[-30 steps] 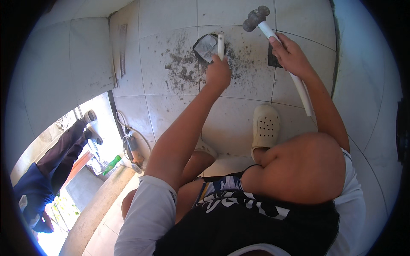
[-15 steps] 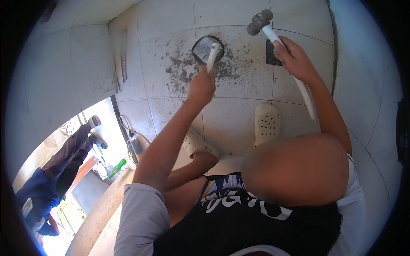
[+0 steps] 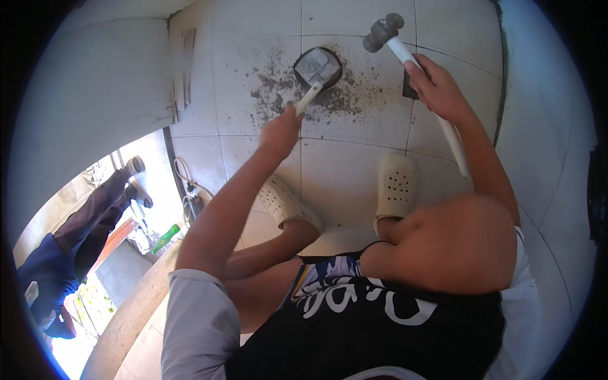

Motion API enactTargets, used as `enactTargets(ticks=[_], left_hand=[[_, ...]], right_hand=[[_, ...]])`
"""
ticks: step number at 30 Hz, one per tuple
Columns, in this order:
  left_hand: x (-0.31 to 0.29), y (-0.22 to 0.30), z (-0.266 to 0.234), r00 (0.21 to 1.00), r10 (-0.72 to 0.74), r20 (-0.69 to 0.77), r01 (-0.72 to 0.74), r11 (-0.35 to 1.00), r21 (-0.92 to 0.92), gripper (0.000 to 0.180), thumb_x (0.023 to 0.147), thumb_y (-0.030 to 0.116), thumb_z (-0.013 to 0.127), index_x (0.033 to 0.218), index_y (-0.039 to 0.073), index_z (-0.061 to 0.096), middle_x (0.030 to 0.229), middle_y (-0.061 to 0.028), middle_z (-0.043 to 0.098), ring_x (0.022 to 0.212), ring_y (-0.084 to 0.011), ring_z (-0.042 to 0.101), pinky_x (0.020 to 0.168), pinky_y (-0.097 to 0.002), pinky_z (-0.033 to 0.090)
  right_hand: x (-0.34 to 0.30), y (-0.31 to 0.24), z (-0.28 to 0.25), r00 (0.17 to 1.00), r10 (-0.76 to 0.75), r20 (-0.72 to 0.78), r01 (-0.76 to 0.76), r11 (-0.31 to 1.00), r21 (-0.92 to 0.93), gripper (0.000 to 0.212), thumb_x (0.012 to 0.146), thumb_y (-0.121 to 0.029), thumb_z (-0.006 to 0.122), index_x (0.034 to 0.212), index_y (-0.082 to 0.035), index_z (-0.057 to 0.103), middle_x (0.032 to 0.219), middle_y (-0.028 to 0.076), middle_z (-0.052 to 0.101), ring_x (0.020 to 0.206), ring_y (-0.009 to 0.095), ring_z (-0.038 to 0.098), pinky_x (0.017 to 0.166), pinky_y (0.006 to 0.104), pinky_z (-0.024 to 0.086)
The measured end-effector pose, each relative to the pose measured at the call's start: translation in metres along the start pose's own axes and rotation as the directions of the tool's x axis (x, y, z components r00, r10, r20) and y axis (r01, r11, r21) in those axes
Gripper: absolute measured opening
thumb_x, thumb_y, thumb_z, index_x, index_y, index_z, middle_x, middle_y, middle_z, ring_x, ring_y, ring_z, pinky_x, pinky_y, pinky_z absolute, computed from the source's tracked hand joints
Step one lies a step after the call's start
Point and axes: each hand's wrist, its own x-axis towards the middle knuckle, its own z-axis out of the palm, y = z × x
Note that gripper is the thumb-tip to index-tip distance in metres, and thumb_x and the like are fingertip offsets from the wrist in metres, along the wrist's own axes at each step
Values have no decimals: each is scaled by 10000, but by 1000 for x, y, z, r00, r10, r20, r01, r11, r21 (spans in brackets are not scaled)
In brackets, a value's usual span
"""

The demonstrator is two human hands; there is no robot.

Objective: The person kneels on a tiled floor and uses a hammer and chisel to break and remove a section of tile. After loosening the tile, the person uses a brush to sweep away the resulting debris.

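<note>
In my left hand, closed around its pale handle, is a trowel. Its grey, flat blade lies over a round dark hole in the tiled floor. Gritty dark debris is scattered around that hole. My right hand grips a hammer partway along its white handle. The hammer's grey head points away from me, above the floor at the far right of the hole, and its handle end reaches back beside my right forearm.
A dark square patch shows in the floor behind my right hand. My feet wear beige clogs. At the left, beyond a doorway, are a person in dark clothes, a green bottle and a device with a cord.
My left hand has moved left and slightly nearer to me, tilting the trowel's handle so more of the blade shows. The right hand and hammer look nearly unchanged.
</note>
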Motion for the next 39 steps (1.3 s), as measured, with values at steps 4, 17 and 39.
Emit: enactTargets(ticks=[4, 17, 39], left_hand=[[-11, -125, -46, 995, -46, -88, 73, 935, 347, 431, 1009, 277, 381, 1356, 25, 420, 852, -188, 679, 776, -376, 665, 692, -501, 525], [-130, -232, -15, 973, -125, -192, 97, 984, -146, 307, 987, 359, 482, 1063, 64, 447, 794, -275, 634, 751, -483, 617, 645, -577, 474], [-52, -21, 57, 739, 617, -269, -446, 150, -882, 522, 998, 232, 496, 1419, 24, 268, 838, -155, 635, 723, -253, 642, 676, -385, 497]], right_hand=[[-12, 9, -2, 996, 86, 2, -86, 996, 18, 430, 999, -419, 486, 1154, -25, 565, 669, -3, 487, 597, 102, 463, 578, 278, 402], [-129, 112, 43, 984, -133, -116, 3, 668, -744, 398, 955, -288, 569, 1276, -55, 533, 1093, 187, 649, 869, 365, 658, 743, 438, 538], [-50, -34, 214, 950, 268, -160, -284, 954, -91, 416, 1005, -368, 474, 1115, 30, 522, 969, 140, 629, 848, 189, 645, 725, 324, 523]])
